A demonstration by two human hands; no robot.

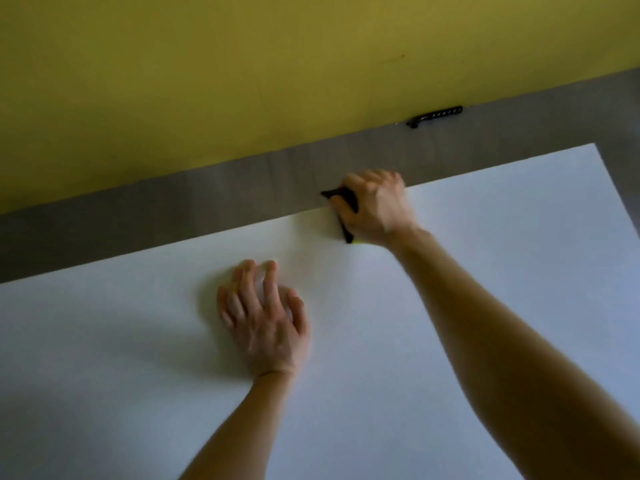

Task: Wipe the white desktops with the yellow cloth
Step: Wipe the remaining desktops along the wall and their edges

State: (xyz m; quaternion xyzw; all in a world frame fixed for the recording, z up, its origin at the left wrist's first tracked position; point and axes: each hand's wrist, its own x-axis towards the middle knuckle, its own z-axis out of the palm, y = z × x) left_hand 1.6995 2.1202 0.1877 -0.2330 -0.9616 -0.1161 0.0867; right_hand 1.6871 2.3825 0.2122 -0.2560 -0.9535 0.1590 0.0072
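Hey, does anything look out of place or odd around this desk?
A small black object lies on the grey floor against the yellow wall, beyond the desktop's far edge; too blurred to identify. The cloth the right hand grips looks mostly dark, with only a yellow sliver.

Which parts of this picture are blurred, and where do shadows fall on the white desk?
Head view: the right hand is smeared by motion, so the cloth under it shows only as a dark edge and a yellow sliver; the left hand is sharper, casting a soft shadow leftwards on the desktop.
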